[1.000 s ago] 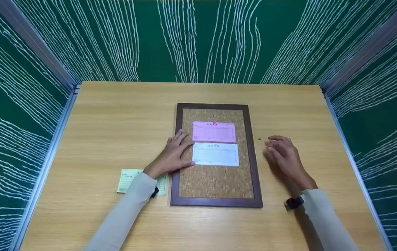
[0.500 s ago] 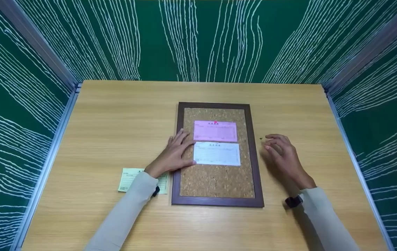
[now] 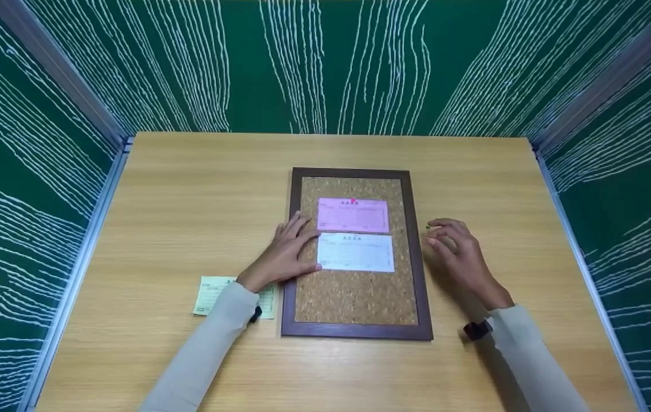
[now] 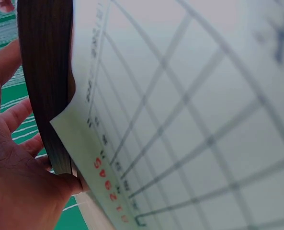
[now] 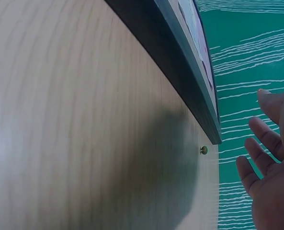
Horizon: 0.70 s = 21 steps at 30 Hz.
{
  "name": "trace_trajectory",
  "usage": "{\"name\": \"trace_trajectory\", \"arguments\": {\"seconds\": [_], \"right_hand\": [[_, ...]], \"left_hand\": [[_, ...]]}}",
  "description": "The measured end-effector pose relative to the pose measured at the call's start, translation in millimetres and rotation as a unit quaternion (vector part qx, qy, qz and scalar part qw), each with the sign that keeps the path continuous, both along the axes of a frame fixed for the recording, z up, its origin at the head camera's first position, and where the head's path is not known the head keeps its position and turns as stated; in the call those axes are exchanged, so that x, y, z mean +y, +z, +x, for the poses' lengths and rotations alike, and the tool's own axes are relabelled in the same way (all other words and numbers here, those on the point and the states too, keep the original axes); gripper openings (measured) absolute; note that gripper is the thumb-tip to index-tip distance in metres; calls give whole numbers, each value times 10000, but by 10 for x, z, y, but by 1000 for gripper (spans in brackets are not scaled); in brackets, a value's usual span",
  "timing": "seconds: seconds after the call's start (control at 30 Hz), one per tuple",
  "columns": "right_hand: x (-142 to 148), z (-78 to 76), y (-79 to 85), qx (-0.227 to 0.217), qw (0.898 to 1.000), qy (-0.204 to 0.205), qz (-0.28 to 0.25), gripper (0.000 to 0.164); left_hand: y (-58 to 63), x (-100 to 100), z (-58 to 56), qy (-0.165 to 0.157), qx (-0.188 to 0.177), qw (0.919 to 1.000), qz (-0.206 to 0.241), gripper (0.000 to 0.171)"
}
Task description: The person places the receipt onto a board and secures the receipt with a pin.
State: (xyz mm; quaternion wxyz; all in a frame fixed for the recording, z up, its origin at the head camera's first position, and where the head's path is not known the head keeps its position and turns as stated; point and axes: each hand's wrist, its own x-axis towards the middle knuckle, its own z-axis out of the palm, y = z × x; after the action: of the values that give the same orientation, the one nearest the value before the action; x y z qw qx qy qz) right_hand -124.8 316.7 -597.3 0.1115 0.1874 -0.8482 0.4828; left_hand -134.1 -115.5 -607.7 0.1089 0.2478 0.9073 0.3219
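A dark-framed cork board [image 3: 355,297] lies on the table. On it, a pink slip [image 3: 352,216] has a red pin at its top edge, with a white slip [image 3: 356,252] directly below. My left hand [image 3: 282,254] rests across the board's left frame, fingers spread, thumb and forefinger touching the white slip's left edge. To the right of the board my right hand [image 3: 460,249] hovers with fingers loosely bent and nothing between them. Just by its fingertips a small green push pin [image 5: 203,150] stands on the table, partly hidden in the head view.
A green printed slip [image 3: 211,297] lies left of the board, partly under my left forearm; a printed sheet [image 4: 180,120] fills much of the left wrist view. Green panels [image 3: 463,46] with white wavy lines enclose the wooden table [image 3: 188,189].
My right hand has shifted slightly left, bringing its fingertips to the green push pin. My left hand stays in place on the board.
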Motion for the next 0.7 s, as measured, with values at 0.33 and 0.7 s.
{"name": "trace_trajectory", "arguments": {"seconds": [0.33,0.7], "right_hand": [[-76,-1,1,-137,9999,-4,55,8],[-201,-24,-9,-122,9999,97,37,11]], "left_hand": [[-24,10,-6,49,35,10000,-61,83],[-20,14,-2,89,0,10000,-37,83]]}}
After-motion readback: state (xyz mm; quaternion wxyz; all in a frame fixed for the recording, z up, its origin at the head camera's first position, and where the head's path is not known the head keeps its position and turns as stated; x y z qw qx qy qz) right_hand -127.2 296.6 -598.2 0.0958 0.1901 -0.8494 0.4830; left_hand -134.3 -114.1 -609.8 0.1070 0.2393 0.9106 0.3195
